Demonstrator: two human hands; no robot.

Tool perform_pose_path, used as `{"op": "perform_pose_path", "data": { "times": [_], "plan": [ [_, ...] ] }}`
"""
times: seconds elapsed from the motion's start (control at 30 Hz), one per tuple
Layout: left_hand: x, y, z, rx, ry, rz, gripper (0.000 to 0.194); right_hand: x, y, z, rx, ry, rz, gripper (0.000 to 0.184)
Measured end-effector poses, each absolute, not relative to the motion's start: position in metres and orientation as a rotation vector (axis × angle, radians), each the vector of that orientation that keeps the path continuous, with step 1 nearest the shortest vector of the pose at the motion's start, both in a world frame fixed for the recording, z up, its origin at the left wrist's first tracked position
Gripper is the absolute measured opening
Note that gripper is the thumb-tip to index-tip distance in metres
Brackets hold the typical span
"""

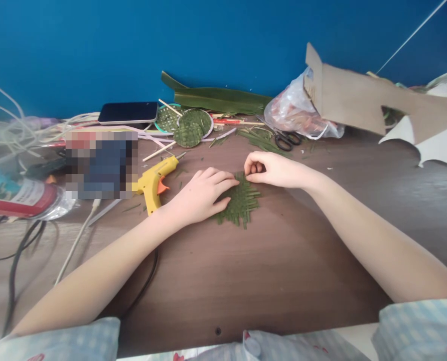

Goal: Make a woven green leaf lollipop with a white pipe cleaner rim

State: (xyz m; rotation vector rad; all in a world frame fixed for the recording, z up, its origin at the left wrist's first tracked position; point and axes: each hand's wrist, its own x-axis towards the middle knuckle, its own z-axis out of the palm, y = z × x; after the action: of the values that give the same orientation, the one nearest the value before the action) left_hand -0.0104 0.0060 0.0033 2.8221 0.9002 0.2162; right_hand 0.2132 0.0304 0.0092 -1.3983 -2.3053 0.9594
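A small mat woven from green leaf strips (pixel 242 203) lies on the brown table, its loose strip ends sticking out to the right and below. My left hand (pixel 207 194) rests palm down over its left part, fingers stretched and thumb apart, hiding that side. At the mat's upper right edge is my right hand (pixel 266 169), fingers curled and thumb and forefinger drawn together in a pinch. Whatever sits between those fingertips, if anything, is too small to make out. Left of my left hand lies a yellow hot glue gun (pixel 151 183) with an orange trigger.
Behind the mat are round woven leaf discs (pixel 188 129), a long green leaf (pixel 223 100), black-handled scissors (pixel 288 141) and a plastic bag (pixel 300 110). Cut cardboard (pixel 353 95) leans at the right. A tablet (pixel 128 113), cables and a plastic-wrapped package (pixel 23 195) crowd the left.
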Motion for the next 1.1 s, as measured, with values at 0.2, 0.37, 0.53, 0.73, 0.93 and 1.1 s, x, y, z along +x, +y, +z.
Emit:
{"op": "perform_pose_path", "data": {
  "times": [0.2,0.37,0.53,0.73,0.93,1.1],
  "plan": [
    [-0.0102,0.0059,0.001,2.749,0.943,0.286,0.036,0.2159,0.028,0.018,-1.324,-2.338,1.032,0.017],
    [-0.0094,0.0068,0.0001,2.736,0.947,0.291,0.036,0.215,0.0276,0.02,-1.341,-2.372,1.042,0.025],
    [-0.009,0.0073,-0.0006,2.731,0.948,0.292,0.037,0.2158,0.0282,0.0197,-1.354,-2.37,1.06,0.026],
    [-0.0089,0.0085,-0.001,2.727,0.951,0.289,0.037,0.2171,0.0291,0.0194,-1.363,-2.381,1.051,0.027],
    [-0.0098,0.0075,-0.0008,2.721,0.955,0.289,0.036,0.2184,0.0304,0.0179,-1.338,-2.397,1.061,0.027],
    [-0.0093,0.0078,-0.0001,2.723,0.962,0.283,0.036,0.2192,0.0309,0.0181,-1.344,-2.405,1.069,0.027]
  ]
}}
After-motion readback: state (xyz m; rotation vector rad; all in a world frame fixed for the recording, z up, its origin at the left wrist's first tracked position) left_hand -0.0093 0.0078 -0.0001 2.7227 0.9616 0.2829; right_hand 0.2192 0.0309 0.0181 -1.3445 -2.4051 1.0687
